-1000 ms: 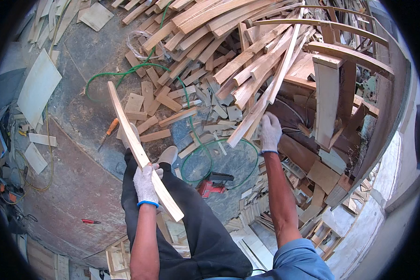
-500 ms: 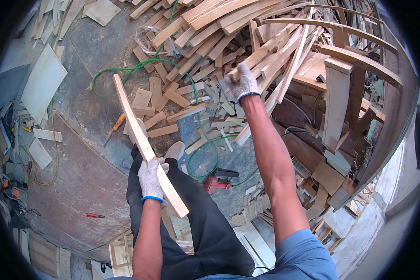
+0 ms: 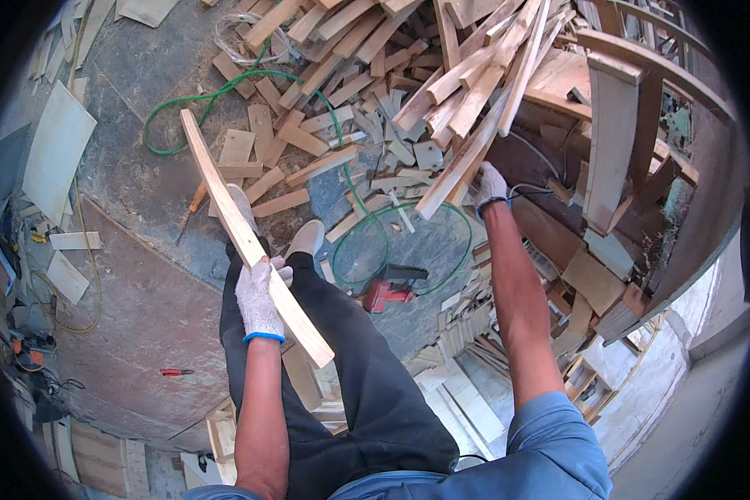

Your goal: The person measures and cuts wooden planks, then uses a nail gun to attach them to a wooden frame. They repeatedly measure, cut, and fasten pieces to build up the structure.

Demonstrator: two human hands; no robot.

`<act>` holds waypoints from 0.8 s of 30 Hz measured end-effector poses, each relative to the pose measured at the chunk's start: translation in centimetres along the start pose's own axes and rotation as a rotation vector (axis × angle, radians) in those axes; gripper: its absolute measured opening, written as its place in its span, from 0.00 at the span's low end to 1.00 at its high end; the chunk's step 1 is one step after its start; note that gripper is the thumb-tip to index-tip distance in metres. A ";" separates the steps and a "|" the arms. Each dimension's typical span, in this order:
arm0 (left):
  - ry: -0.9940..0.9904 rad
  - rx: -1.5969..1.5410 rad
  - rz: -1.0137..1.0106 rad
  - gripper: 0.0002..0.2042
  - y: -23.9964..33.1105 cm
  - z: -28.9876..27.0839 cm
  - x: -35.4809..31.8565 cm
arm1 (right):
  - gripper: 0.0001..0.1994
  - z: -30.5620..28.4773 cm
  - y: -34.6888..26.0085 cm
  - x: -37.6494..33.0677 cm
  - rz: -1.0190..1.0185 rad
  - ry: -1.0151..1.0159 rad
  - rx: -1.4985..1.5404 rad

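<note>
A long pale wooden strip (image 3: 225,204) slants up and to the left across my lap. My left hand (image 3: 258,300), in a whitish knit glove with a blue cuff, is closed around it near its lower end. My right hand (image 3: 492,185), gloved alike, is stretched out to the right, beside the lower ends of long wooden strips (image 3: 467,162) that jut from the pile. Its fingers are partly hidden there, so whether they grip a strip cannot be made out.
A large wood pile (image 3: 367,50) rises ahead, with offcuts (image 3: 267,179) scattered below it. A green hose (image 3: 342,150) loops over the floor near a red power tool (image 3: 387,293). An orange-handled tool (image 3: 198,198) lies left of my feet. A wooden frame (image 3: 612,142) stands at right.
My right hand has moved down and right, away from the end of a strip on the pile to beside the jutting strips. My left hand keeps hold of its strip. The view has shifted slightly.
</note>
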State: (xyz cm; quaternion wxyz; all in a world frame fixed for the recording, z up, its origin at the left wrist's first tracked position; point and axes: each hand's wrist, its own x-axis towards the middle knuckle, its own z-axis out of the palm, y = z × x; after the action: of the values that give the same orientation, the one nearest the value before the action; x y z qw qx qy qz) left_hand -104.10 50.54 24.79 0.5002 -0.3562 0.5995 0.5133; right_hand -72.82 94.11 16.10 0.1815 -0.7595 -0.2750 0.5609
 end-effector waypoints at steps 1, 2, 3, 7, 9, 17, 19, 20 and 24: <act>-0.004 0.001 -0.005 0.20 -0.1 0.0 0.0 | 0.14 0.3 1.5 -0.1 -0.041 0.005 0.013; -0.011 0.003 -0.010 0.20 -0.2 -0.1 0.1 | 0.22 0.2 2.6 -0.4 -0.145 0.107 -0.029; -0.013 0.003 -0.015 0.20 -0.3 -0.3 0.1 | 0.23 0.0 3.1 -0.6 -0.128 0.068 0.028; -0.034 -0.002 -0.026 0.20 -1.1 -0.8 0.6 | 0.23 1.7 2.2 -4.5 -0.383 0.184 -0.361; -0.027 -0.018 -0.009 0.20 -1.1 -0.9 0.3 | 0.21 4.0 0.7 -8.5 -0.879 0.314 -0.974; -0.023 0.023 -0.050 0.19 -1.3 -1.3 0.7 | 0.13 6.1 -1.3 -12.0 -1.301 -0.223 -1.716; -0.009 -0.018 -0.046 0.18 -1.4 -1.2 0.3 | 0.11 9.6 -2.5 -12.7 -1.065 -0.044 -1.801; -0.016 -0.010 -0.048 0.19 -1.5 -1.3 -0.1 | 0.11 10.0 -2.4 -11.3 -1.107 0.063 -1.771; -0.009 -0.057 -0.027 0.17 -1.0 -1.3 0.1 | 0.17 12.7 -3.2 -7.1 -0.853 0.321 -1.755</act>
State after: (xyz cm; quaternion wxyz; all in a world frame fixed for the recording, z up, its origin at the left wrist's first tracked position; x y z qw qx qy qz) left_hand -103.52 49.12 24.37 0.4996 -0.3761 0.5774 0.5249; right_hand -87.09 91.79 19.40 -0.2237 -0.5292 -0.8160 -0.0639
